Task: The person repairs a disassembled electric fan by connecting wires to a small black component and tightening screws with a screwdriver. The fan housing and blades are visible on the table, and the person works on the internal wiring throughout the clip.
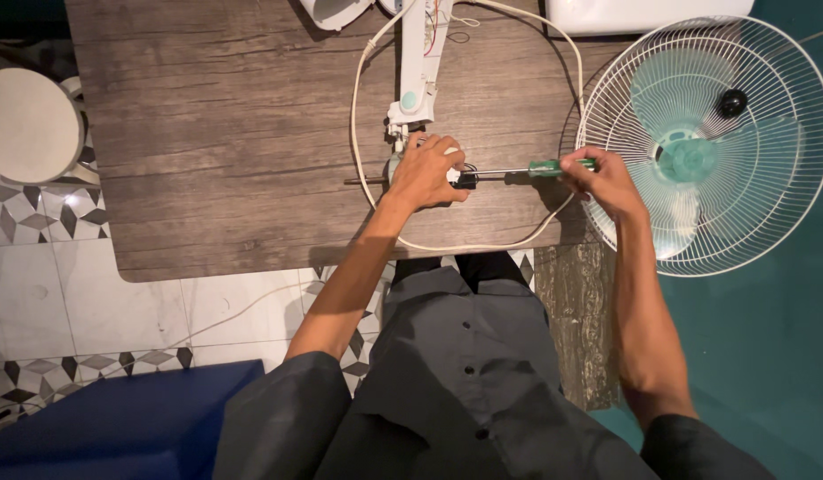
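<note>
My left hand [426, 171] grips a small fan part [465, 177], pale with a dark piece at its side, on the wooden table [224, 142]. My right hand [603, 179] holds a green-handled screwdriver [554, 166] lying level, its metal shaft pointing left into the part under my left hand. A white fan neck housing [417, 67] with coloured wires runs from the table's far edge down to my left hand.
A white cable [362, 107] loops around the work spot. A white wire fan guard with pale green blades [705, 147] lies at the right, overhanging the table. A round white stool [29, 124] stands left. A blue surface [118, 427] sits low left on tiled floor.
</note>
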